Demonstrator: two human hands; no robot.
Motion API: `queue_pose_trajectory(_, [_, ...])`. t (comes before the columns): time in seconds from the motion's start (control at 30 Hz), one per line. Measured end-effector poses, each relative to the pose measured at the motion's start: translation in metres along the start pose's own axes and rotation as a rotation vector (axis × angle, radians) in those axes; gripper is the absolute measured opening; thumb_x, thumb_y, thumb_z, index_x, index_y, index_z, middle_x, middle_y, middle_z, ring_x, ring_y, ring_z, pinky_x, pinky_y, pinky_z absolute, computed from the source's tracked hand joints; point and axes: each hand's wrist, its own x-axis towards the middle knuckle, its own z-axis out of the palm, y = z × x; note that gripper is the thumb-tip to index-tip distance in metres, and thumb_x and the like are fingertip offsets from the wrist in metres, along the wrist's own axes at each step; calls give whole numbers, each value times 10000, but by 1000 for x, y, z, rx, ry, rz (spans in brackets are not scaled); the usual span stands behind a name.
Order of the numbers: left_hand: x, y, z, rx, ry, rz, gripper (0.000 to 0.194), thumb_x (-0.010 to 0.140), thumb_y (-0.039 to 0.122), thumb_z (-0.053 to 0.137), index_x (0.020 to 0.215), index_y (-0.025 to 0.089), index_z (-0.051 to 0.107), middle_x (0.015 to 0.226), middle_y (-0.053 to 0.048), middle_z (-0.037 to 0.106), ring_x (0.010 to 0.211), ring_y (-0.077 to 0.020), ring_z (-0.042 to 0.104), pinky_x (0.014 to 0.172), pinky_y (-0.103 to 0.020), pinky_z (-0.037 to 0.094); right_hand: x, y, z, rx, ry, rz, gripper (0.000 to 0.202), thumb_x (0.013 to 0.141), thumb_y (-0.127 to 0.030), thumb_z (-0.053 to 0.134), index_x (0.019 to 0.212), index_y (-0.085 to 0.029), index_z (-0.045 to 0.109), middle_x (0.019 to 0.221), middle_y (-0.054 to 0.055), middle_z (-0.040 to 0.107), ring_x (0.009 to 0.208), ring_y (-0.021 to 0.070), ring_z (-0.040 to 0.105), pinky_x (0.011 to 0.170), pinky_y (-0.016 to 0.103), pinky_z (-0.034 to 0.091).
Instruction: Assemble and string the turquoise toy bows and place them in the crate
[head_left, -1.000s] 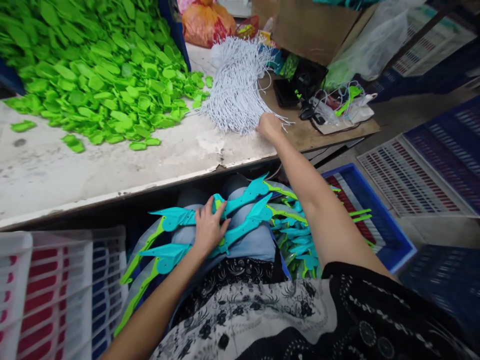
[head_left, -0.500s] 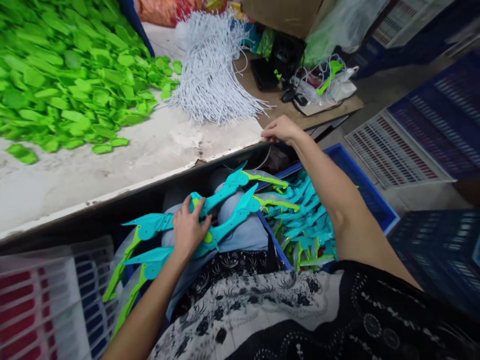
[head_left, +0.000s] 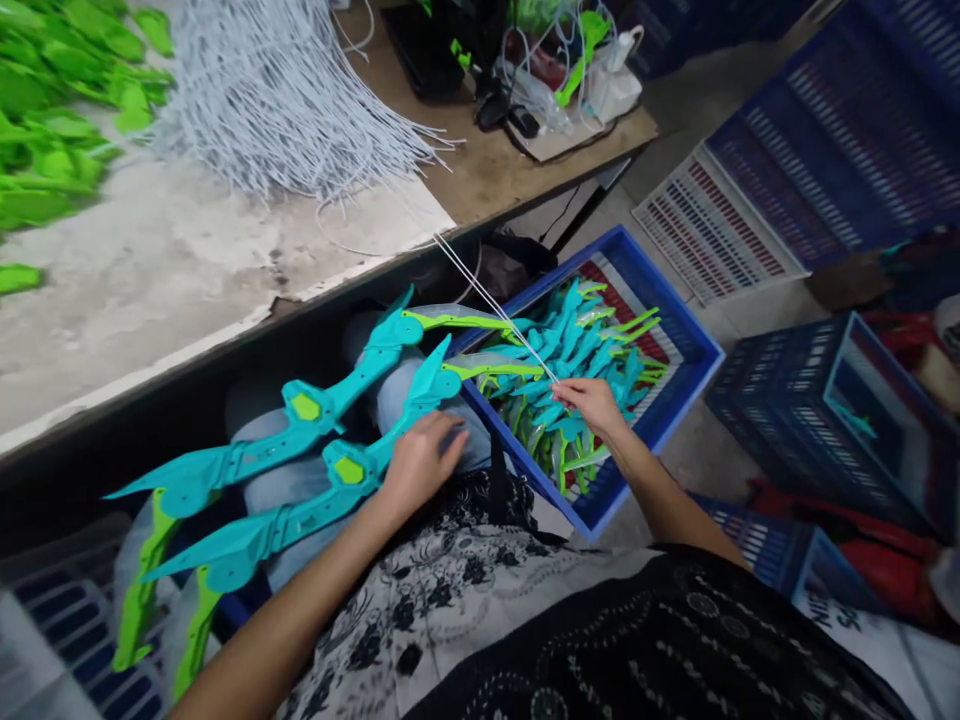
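Note:
Two turquoise toy bows with green tips and green centre pieces lie across my lap: the far bow [head_left: 247, 452] and the near bow [head_left: 277, 525]. My left hand [head_left: 421, 458] is at the near bow's right limb, its fingers loosely bent and thumb apart; whether it touches the limb I cannot tell. Over the blue crate, my right hand [head_left: 589, 402] pinches the ends of thin white cords [head_left: 495, 308]. These stretch taut from the table corner to my fingers. Behind them, a thick bundle of white cords [head_left: 292, 110] lies on the table.
The blue crate [head_left: 652, 425] on my right holds many turquoise and green bows. Bright green plastic pieces [head_left: 52, 120] are heaped on the worn white tabletop [head_left: 172, 270]. Stacked dark blue crates [head_left: 787, 420] and a power strip [head_left: 615, 95] are farther right.
My right hand has moved from the table corner toward me, drawing out white cords. My left hand has come off the bows' middle and shifted right. The view has turned right.

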Motion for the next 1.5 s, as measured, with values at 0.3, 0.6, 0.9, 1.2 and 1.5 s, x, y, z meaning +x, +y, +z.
queue_pose_trajectory(0.3, [83, 9, 78, -563, -363, -423, 265, 817, 341, 522, 878, 128, 668, 778, -50, 678, 678, -164, 603, 616, -261, 448, 9, 25, 27, 77, 221, -67, 368, 720, -537, 594, 833, -203, 697, 803, 65, 711, 636, 173, 594, 518, 290, 433])
queue_pose_trajectory(0.6, [116, 18, 110, -954, -296, -660, 198, 791, 165, 571, 955, 116, 672, 670, -25, 648, 551, -106, 554, 570, -229, 422, 20, 46, 41, 117, 304, -273, 303, 756, -477, 626, 812, -198, 730, 731, 18, 696, 644, 151, 606, 649, 304, 501])
queue_pose_trajectory(0.9, [127, 14, 125, -1164, -323, -704, 81, 790, 131, 604, 745, 97, 661, 632, -34, 645, 533, -95, 565, 535, -214, 428, 23, 58, 45, -192, 432, -652, 197, 855, -315, 576, 883, -197, 731, 831, 56, 633, 799, 159, 591, 733, 310, 495])
queue_pose_trajectory(1.2, [135, 17, 132, -1309, -355, -684, 81, 823, 75, 572, 790, 73, 646, 695, -55, 662, 626, -92, 621, 659, -218, 503, 21, 60, 39, -198, 386, -599, 213, 853, -347, 559, 906, -241, 737, 936, 63, 616, 872, 171, 592, 781, 339, 499])
queue_pose_trajectory(1.5, [114, 34, 115, -1028, -288, -722, 192, 873, 121, 474, 682, 139, 493, 503, -4, 574, 384, -85, 502, 415, -190, 385, 30, 54, 49, 147, 359, -251, 308, 769, -449, 621, 907, -203, 746, 857, 41, 706, 779, 181, 627, 757, 338, 517])
